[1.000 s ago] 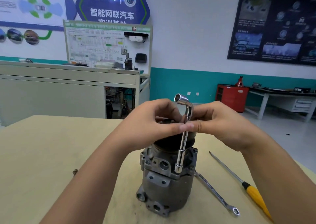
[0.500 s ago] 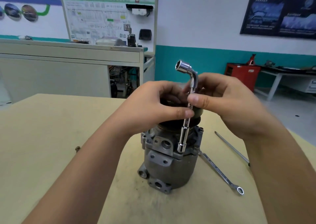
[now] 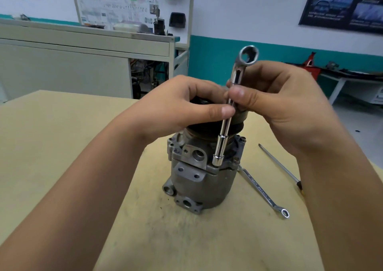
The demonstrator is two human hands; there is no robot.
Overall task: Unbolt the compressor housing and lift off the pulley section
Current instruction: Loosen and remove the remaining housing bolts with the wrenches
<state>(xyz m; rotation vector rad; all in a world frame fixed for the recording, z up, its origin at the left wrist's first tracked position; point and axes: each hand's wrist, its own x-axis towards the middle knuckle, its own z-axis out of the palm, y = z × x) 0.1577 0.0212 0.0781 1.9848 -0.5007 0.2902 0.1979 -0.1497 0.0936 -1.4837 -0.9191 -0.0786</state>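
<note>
Pinching the socket wrench (image 3: 224, 129) are the left hand (image 3: 178, 109) and right hand (image 3: 279, 105) (socket on compressor housing (image 3: 203, 179)).

The left forearm (image 3: 83, 188) and right forearm (image 3: 342, 177) rise from the near corners and converge on one shared grip; the left hand (image 3: 186, 103) comes in from the grip's left side, knuckles up, fingers curled over, thumb tip pressed to the shaft of the L-shaped socket wrench (image 3: 224, 125); the right hand (image 3: 284, 100) closes from the opposite side, palm facing the left hand, its thumb pinching the shaft just above the left thumb, fingers wrapped behind; both wrists are bare and angled inward.
</note>
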